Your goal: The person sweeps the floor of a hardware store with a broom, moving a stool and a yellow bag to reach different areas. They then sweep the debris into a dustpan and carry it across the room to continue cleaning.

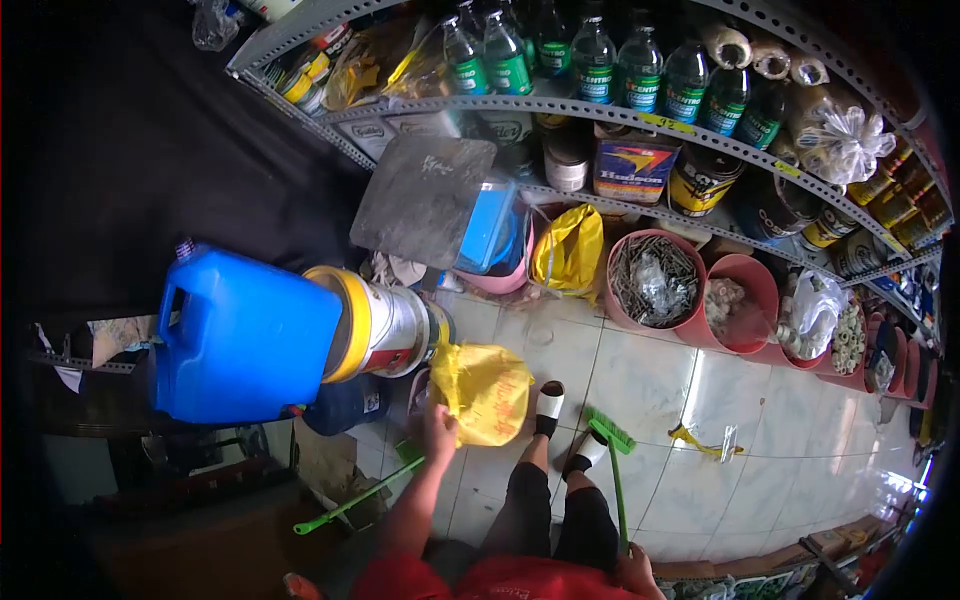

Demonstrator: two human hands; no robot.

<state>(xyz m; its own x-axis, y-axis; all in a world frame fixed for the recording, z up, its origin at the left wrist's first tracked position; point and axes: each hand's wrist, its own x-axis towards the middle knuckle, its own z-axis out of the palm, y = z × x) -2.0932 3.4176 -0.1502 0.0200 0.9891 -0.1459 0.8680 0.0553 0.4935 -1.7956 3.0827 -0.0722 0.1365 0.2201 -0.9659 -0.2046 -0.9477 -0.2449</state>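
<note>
My left hand [441,436] is closed around the gathered top of a yellow plastic bag [492,395], which has red writing on it and hangs above the tiles. At the bottom edge, my right hand [635,571] wraps round the green handle of a broom [612,432]. Its green bristles rest on the floor beside my right foot. A second green long-handled tool [350,508] leans at the left, its head partly hidden behind my left arm. On the tiles to the right lies a crumpled yellow and clear scrap [704,443].
Metal shelves [560,103] carry bottles [592,65] and paint cans [703,180]. Pink buckets [655,285] of hardware line the floor below. A blue jerrycan [245,335] and a white-yellow pail [375,328] stand left. A yellow bag [570,252] sits under the shelf.
</note>
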